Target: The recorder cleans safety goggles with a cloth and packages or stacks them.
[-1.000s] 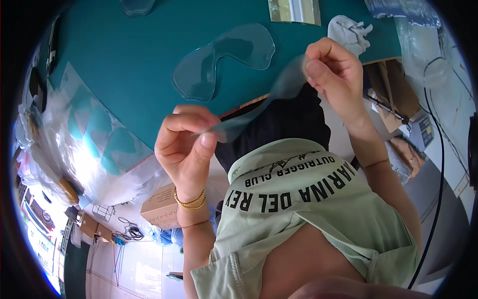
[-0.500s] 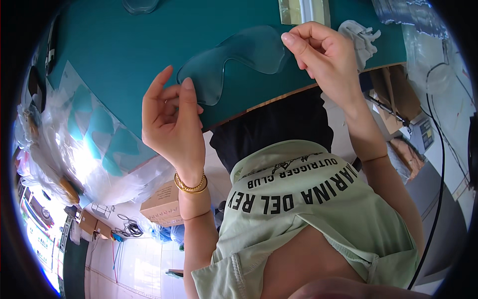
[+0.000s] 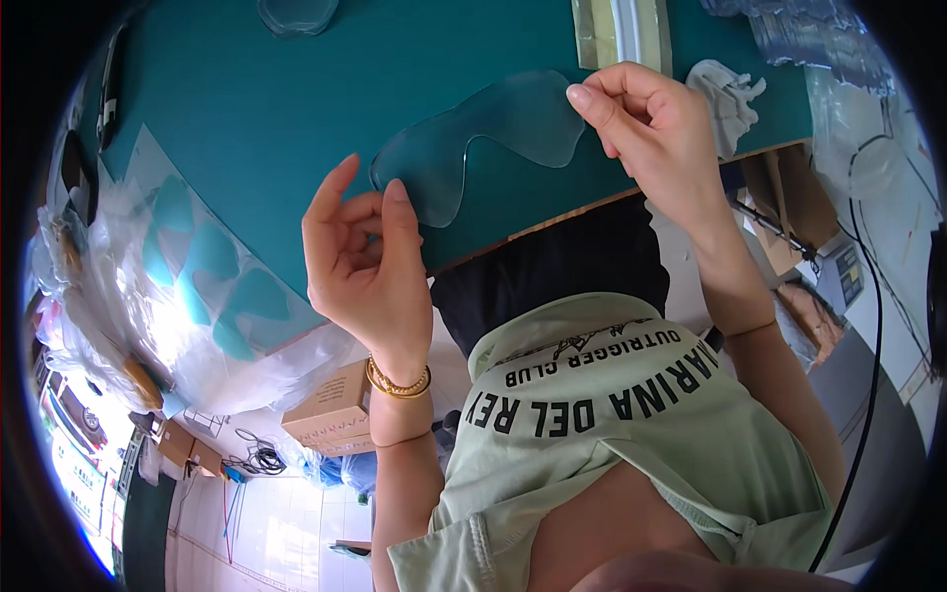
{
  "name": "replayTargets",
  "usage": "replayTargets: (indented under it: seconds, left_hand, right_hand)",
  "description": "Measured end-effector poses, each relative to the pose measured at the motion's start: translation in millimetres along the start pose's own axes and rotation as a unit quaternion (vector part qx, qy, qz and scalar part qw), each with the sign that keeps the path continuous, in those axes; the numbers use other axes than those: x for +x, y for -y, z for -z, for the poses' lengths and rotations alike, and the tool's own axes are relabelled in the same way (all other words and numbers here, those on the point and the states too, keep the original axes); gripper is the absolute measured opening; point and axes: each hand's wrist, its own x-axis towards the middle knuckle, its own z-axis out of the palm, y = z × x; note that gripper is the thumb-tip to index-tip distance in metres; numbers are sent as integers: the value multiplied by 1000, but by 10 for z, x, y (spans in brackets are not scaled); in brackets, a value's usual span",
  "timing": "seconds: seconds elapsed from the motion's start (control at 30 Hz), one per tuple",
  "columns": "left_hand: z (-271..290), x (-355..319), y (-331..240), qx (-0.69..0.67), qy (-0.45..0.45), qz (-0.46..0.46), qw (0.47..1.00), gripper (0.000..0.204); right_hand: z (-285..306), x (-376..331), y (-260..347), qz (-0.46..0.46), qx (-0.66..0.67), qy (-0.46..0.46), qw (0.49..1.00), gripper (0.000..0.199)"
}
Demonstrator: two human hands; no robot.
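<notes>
A clear, curved goggle lens point(image 3: 483, 123) with a nose notch is held up between my two hands, above the green table mat point(image 3: 326, 99). Its left end is pinched between the thumb and fingers of my left hand point(image 3: 370, 247), which wears gold bangles. My right hand point(image 3: 646, 128) grips the opposite end by its edge with thumb and forefinger. Another clear lens point(image 3: 298, 14) lies on the mat at the far edge of the view. To the left rests a sheet with teal lens-shaped film pieces point(image 3: 209, 259).
A crumpled white cloth point(image 3: 725, 104) lies right of my right hand, near a yellow-edged tray point(image 3: 592, 35) with a white strip. Stacked clear lenses point(image 3: 819, 44) are at the far right. Plastic bags point(image 3: 118, 326) crowd the left; a cardboard box point(image 3: 330, 407) stands below the table.
Both hands and the lens sit slightly lower and further right in view, as does the table. The lens is tilted a little differently; the grip on both ends stays.
</notes>
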Motion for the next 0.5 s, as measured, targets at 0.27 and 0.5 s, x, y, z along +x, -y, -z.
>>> replayTargets:
  seconds: [0.27, 0.5]
  left_hand:
    - [1, -13, 25, 0, 1, -4, 1000, 33]
    - [-2, -16, 13, -2, -2, 1, 1000, 35]
  right_hand:
    - [-3, -3, -25, -2, 4, 2, 1000, 22]
    - [9, -4, -25, -4, 3, 10, 1000, 21]
